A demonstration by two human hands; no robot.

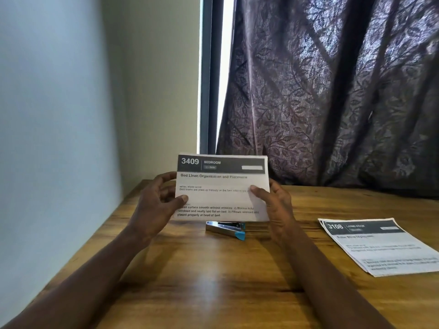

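Note:
A small stack of printed sheets, headed "3409 BEDROOM", stands upright above the wooden table. My left hand pinches its left edge, thumb in front and fingers behind. Along the right edge my right hand grips the same way. Just below the sheets a silver stapler with a blue tip lies on the table, touched by neither hand.
A second set of printed sheets, headed "3108 LIVING ROOM", lies flat at the right of the table. A pale wall borders the table's left side. A dark patterned curtain hangs behind the far edge.

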